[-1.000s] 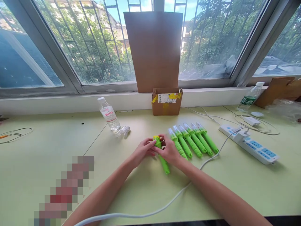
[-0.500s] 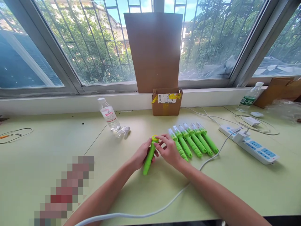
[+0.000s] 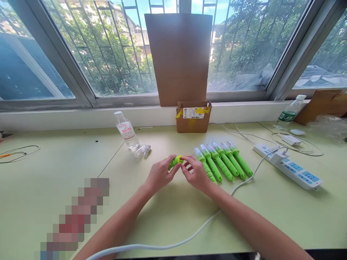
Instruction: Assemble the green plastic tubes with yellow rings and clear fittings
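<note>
My left hand [image 3: 162,173] is wrapped round a green plastic tube [image 3: 173,163], most of which its fingers hide. A yellow ring [image 3: 179,159] sits at the tube's right end. There my right hand [image 3: 195,173] pinches with thumb and fingertips. Just right of that hand, several green tubes with clear caps [image 3: 223,161] lie side by side in a slanted row, clear ends pointing away from me. Small clear caps [image 3: 143,150] lie on the table beyond my left hand.
A water bottle [image 3: 127,131] stands back left, and a small cardboard box [image 3: 193,122] is by the sill. At right lies a white power strip [image 3: 288,168]. Its white cable [image 3: 189,238] runs under my right forearm and across the front. Another bottle [image 3: 289,113] stands back right.
The held green tube has turned from pointing towards me to lying more sideways, its body now behind my left hand. My left hand has rolled over it; the right has barely moved.
</note>
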### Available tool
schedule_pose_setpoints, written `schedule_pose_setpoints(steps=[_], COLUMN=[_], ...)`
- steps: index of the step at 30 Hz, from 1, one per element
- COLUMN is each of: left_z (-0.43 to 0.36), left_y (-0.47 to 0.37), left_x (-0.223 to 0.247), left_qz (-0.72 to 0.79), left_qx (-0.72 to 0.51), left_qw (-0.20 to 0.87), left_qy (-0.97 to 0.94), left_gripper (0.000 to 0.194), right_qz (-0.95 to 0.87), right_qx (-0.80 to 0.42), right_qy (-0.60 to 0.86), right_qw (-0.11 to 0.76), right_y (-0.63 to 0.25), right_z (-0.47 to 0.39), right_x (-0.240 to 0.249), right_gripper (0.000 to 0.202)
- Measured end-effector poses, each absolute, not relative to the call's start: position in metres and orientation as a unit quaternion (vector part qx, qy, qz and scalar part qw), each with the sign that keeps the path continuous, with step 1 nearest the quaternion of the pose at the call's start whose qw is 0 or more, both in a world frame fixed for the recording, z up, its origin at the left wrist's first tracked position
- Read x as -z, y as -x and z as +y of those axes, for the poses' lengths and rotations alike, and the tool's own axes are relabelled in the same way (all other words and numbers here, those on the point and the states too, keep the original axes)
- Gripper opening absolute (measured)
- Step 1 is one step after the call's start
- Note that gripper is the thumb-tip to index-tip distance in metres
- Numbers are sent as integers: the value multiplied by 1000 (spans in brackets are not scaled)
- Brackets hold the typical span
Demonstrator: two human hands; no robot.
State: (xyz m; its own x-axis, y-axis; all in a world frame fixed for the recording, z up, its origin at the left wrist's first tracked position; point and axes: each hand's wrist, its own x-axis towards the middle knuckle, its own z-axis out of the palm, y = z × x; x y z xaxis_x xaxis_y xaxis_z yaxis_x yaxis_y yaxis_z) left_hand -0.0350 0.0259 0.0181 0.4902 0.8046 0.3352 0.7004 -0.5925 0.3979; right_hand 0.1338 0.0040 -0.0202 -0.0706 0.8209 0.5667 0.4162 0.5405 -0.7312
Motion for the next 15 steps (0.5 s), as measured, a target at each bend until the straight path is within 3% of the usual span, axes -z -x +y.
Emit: schedule_pose_setpoints(steps=[15], left_z=[27], left_y=[36], left_x=[-14], left_qz=[423], left_qx=[-233], left_qw=[43], left_qy=[-875], left_gripper=[25], right_qz=[-770], right_qx=[-142], right_qy=[409], right_qw=[469], right_y=[-138], right_z=[0], right_x=[16], right_gripper=[29])
